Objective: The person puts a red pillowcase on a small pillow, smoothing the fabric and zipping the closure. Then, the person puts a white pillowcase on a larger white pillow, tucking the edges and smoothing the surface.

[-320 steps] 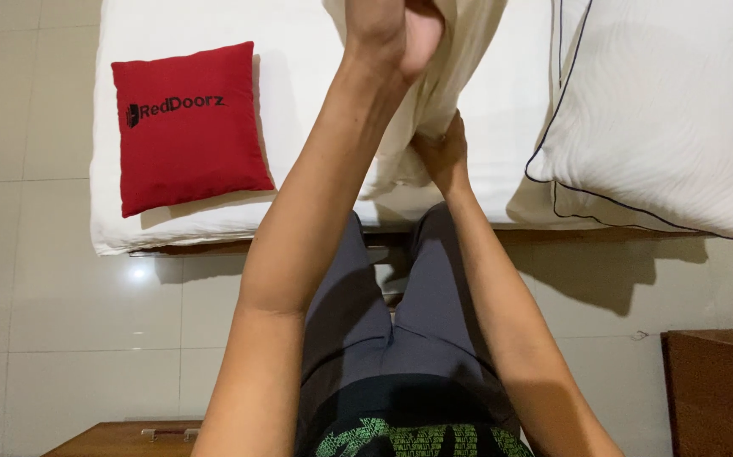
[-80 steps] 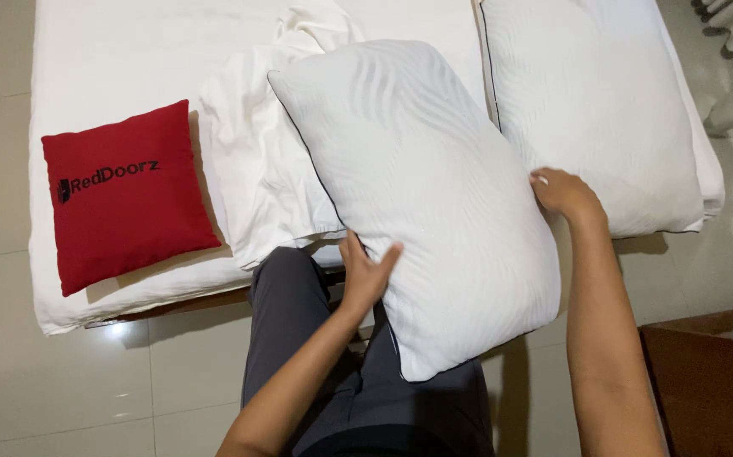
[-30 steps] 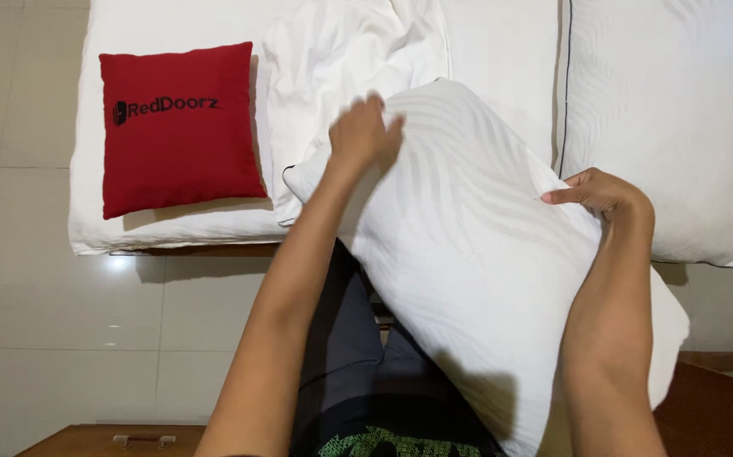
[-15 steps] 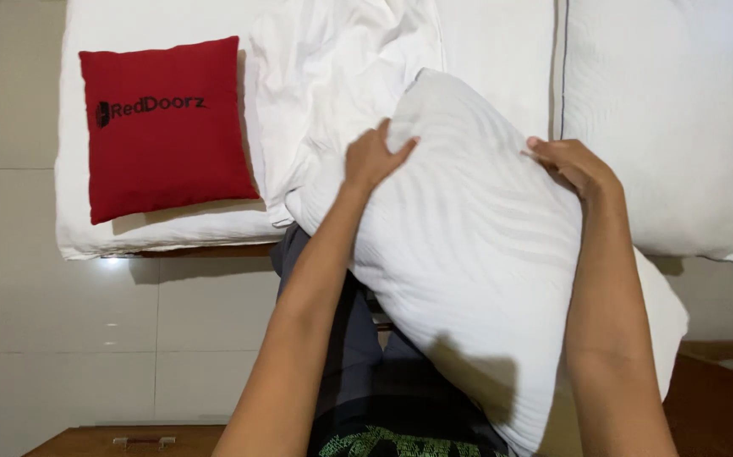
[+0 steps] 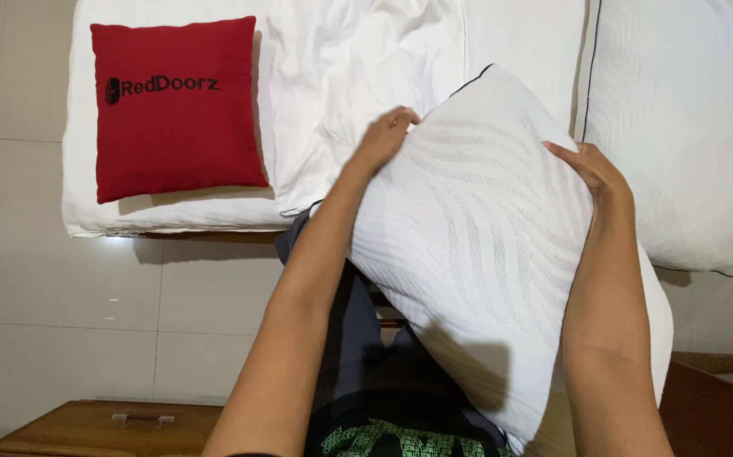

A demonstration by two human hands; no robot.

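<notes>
Seen from the head camera, a person standing at the edge of a bed (image 5: pixel 172 222) holds a large white pillow (image 5: pixel 485 254) tilted against the body, both forearms reaching up from the bottom of the frame. The left hand (image 5: pixel 387 135) curls over the pillow's upper left edge, fingers closed on the fabric. The right hand (image 5: pixel 590 167) clasps the upper right edge, thumb on the front and fingers wrapped behind. The pillow's top corner, trimmed with thin dark piping, leans over the bed while its lower end hangs in front of the person's dark trousers (image 5: pixel 358 355).

On the white bed, a square red cushion (image 5: pixel 176 106) with dark lettering lies flat at the left, a rumpled white sheet (image 5: pixel 358 76) just beside it. A second white pillow (image 5: pixel 688 127) with dark piping lies at the right. Pale floor tiles (image 5: pixel 62 305) run below the bed, and brown wooden furniture (image 5: pixel 96 427) shows at the bottom edge.
</notes>
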